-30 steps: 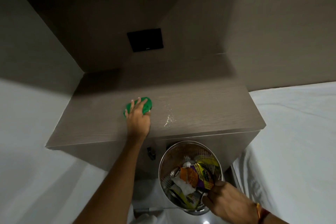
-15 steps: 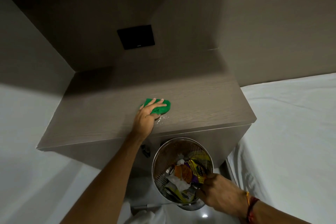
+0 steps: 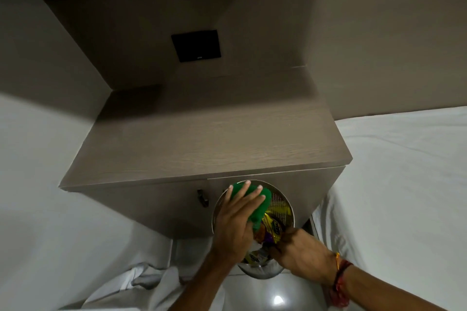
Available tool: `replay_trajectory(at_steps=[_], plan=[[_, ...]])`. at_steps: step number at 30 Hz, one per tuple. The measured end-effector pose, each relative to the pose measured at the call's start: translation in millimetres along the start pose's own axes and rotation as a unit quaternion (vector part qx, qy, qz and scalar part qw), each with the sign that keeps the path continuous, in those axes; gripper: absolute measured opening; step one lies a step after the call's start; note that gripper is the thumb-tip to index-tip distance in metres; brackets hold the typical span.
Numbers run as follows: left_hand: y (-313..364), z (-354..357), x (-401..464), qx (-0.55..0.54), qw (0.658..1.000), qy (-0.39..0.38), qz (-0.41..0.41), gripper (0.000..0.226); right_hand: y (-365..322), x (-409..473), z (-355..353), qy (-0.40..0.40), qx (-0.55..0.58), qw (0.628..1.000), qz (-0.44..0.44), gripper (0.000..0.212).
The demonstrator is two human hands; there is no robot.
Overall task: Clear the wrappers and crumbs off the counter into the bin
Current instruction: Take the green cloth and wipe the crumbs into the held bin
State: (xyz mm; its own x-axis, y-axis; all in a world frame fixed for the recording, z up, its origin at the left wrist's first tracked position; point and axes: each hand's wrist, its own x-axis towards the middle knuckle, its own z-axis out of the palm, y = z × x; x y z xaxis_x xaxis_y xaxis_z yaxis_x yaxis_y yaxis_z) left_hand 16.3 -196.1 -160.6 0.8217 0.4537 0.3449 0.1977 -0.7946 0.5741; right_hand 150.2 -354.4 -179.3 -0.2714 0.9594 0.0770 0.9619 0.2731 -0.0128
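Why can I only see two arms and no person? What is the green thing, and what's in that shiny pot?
The camera sits on the person's head and looks down, so you see only their arms, as if through their eyes. The left hand holds a green cloth over the shiny metal bin. The right hand grips the bin's near edge and holds it up against the front of the brown counter. Inside the bin are crumpled snack wrappers, yellow and purple. The counter top looks bare now. The white areas at both sides look like sheets.

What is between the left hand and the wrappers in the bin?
In the head view, a green cloth lies under the left hand, above the wrappers.
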Motion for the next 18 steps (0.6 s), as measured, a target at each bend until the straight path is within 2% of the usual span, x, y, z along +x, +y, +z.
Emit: replay_trajectory(at_steps=[7, 13, 15, 16, 18], plan=[[-11.1, -1.4, -5.0, 0.029, 0.998, -0.047, 0.011, 0.055, -7.3, -7.5, -1.5, -0.025, -0.025, 0.999, 0.017, 0.005], [-5.4, 4.8, -12.1, 0.07, 0.987, -0.139, 0.051, 0.061, -15.7, -14.7, 0.9, -0.011, -0.003, 1.0, 0.026, 0.009], [-4.9, 7.7, -15.5, 0.074, 0.986, -0.141, 0.055, 0.06, -16.3, -17.0, 2.4, -0.012, -0.015, 1.0, 0.024, 0.009], [-6.3, 10.6, -19.3, 0.055, 0.989, -0.134, 0.032, 0.059, -18.3, -18.1, 4.2, -0.013, -0.017, 0.999, 0.027, 0.011], [-5.6, 13.5, -27.6, -0.086, 0.988, -0.072, -0.102, 0.056, -20.8, -18.7, 11.4, -0.026, -0.018, 0.999, 0.027, 0.021]])
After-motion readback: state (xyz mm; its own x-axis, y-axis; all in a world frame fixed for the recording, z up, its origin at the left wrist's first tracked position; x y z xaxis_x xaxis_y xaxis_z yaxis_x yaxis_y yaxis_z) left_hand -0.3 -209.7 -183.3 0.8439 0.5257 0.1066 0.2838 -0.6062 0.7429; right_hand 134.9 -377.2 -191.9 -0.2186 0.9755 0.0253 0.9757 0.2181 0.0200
